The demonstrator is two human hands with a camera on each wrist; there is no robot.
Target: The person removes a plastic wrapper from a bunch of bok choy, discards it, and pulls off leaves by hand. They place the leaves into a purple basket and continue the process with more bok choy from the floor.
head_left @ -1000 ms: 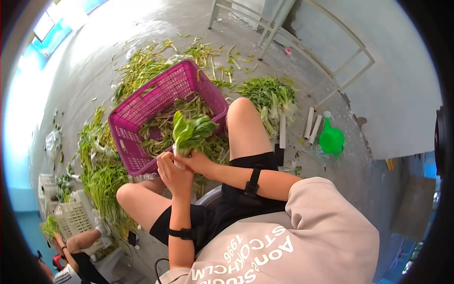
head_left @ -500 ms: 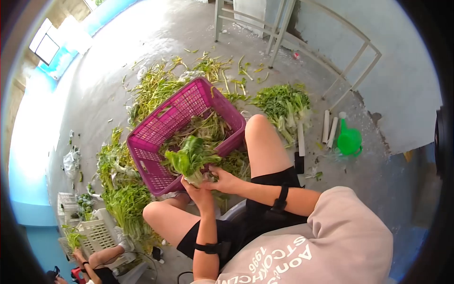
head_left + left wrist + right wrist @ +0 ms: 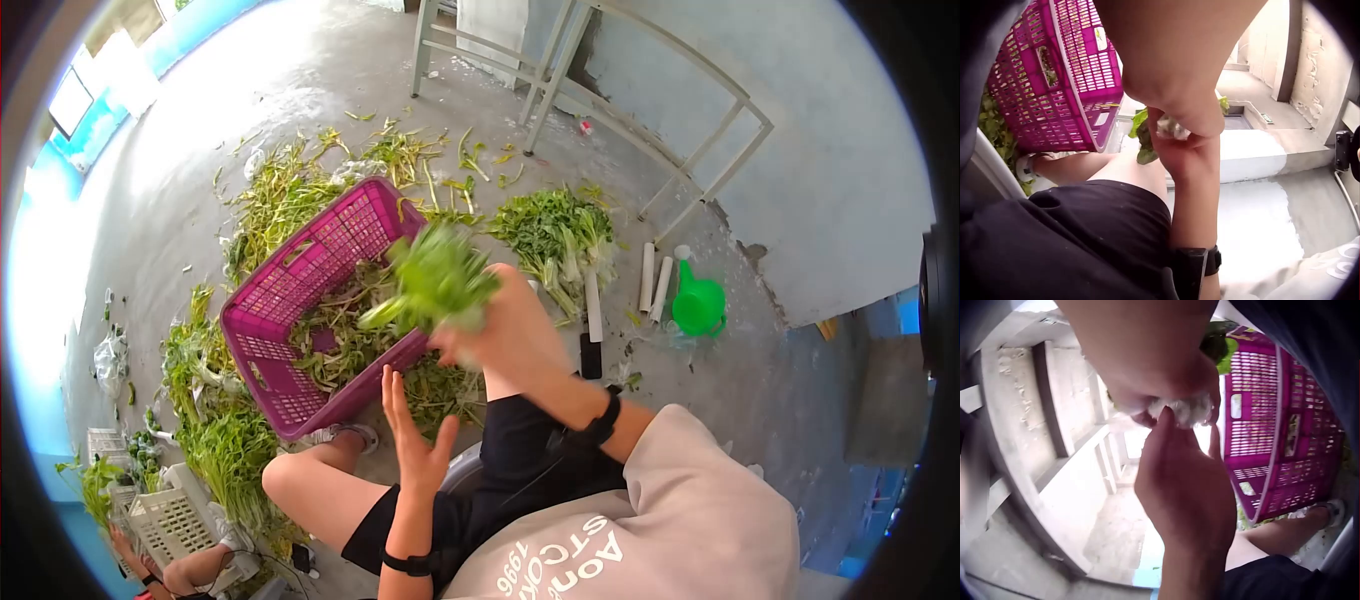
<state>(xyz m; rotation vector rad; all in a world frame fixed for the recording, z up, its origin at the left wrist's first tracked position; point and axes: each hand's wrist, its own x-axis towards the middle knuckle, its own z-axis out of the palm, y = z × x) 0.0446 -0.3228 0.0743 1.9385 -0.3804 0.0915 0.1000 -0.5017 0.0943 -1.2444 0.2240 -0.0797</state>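
My right hand grips a bunch of leafy greens by its base, over my knee and the near side of a magenta crate; hand and leaves are blurred in the head view. Lower and to the left, my left hand is raised with straight fingers and thumb spread, holding nothing in that view. Wilted leaves and stalks lie inside the crate. Both wrist views show the two hands close together around the pale stem end, with most of the leaves hidden behind a hand.
A pile of greens lies right of the crate, near white tubes and a green watering can. More greens are heaped at left. Behind stand a metal frame and wall. Another person sits at lower left beside white crates.
Both hands held the greens together earlier. Now the left hand has come away and opened, while the right hand has lifted the bunch up and to the right.
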